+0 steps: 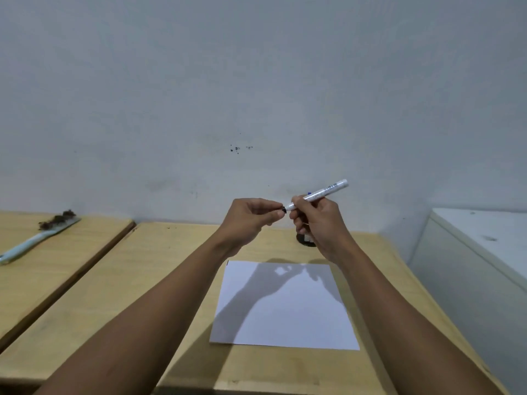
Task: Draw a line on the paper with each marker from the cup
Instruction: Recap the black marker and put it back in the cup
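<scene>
My right hand (pixel 316 223) grips a white marker (pixel 322 193) held up above the table, its barrel pointing up and right. My left hand (pixel 251 218) pinches the marker's black cap (pixel 283 208) at the lower left end. A white sheet of paper (pixel 285 306) lies flat on the wooden table (pixel 142 295) below the hands, with their shadow across it. The dark cup (pixel 306 240) stands behind the paper, mostly hidden by my right hand; a blue marker tip (pixel 309 193) peeks out behind the white marker.
A light blue brush (pixel 37 240) with dark bristles lies on a second wooden table at the far left. A white cabinet (pixel 479 252) stands to the right. A grey wall runs close behind the tables.
</scene>
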A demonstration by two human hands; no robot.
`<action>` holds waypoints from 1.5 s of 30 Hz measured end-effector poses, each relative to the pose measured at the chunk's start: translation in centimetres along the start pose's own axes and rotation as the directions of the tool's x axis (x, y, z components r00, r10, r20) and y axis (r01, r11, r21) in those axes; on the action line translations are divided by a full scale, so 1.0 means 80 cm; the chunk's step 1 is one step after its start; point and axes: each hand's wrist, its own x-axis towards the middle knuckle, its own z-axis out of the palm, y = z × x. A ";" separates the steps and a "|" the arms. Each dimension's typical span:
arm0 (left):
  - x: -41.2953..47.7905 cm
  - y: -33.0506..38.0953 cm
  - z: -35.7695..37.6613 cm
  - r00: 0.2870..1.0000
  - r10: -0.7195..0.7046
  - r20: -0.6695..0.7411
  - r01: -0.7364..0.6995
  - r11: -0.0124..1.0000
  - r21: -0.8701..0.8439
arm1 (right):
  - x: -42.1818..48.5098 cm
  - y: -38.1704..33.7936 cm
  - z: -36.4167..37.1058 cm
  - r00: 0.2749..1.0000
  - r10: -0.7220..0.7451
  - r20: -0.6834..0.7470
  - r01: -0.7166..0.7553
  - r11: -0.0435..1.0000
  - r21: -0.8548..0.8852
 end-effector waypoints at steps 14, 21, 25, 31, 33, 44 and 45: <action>0.008 0.049 0.067 0.893 0.447 0.050 -0.378 0.687 0.620 | 0.000 -0.023 -0.050 0.990 -0.023 -0.139 0.028 0.999 0.034; 0.025 0.031 0.077 0.838 0.542 0.066 -0.376 0.485 0.790 | 0.008 -0.029 -0.062 0.988 0.083 -0.128 -0.080 0.996 0.027; 0.050 0.044 0.074 0.872 0.489 -0.012 -0.303 0.560 0.771 | 0.016 -0.032 -0.072 0.946 -0.001 -0.325 -0.058 0.984 -0.171; 0.090 0.073 0.076 0.840 0.532 0.108 -0.390 0.453 0.802 | 0.046 -0.016 -0.092 0.862 -0.505 -0.040 0.302 0.576 -0.759; 0.102 0.080 0.081 0.810 0.563 0.163 -0.448 0.416 0.791 | 0.063 -0.018 -0.092 0.848 -0.530 -0.002 0.312 0.503 -0.806; 0.207 0.002 0.104 0.968 0.200 0.150 -0.237 0.541 0.807 | 0.150 0.042 -0.125 0.928 -0.329 -0.174 0.169 0.789 -0.591; 0.215 -0.010 0.109 0.975 0.144 0.171 -0.222 0.527 0.821 | 0.155 0.051 -0.127 0.941 -0.299 -0.156 0.153 0.791 -0.593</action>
